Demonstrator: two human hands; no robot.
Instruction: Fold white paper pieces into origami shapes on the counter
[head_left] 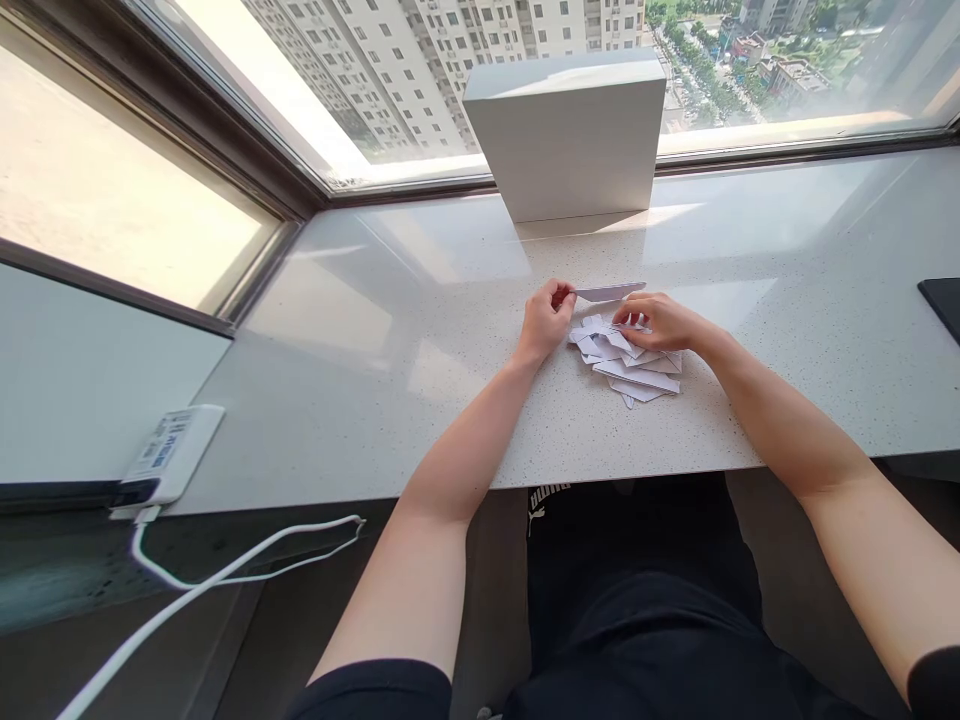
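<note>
A pile of folded white paper pieces (pixel 637 375) lies on the speckled white counter (pixel 360 400). My left hand (pixel 547 318) is just left of the pile, its thumb and fingers pinched on one end of a long folded paper strip (pixel 609 292). The strip's free end points right, above the pile's far edge. My right hand (pixel 660 322) is over the upper right of the pile, fingers bent and touching the papers. Whether a piece is gripped between those fingertips is too small to tell.
A large white box (pixel 577 150) stands against the window behind the pile. At the left, a white power bank (pixel 176 450) with a white cable (pixel 187 595) sits on the counter's edge. A dark flat object (pixel 943 305) lies at the far right.
</note>
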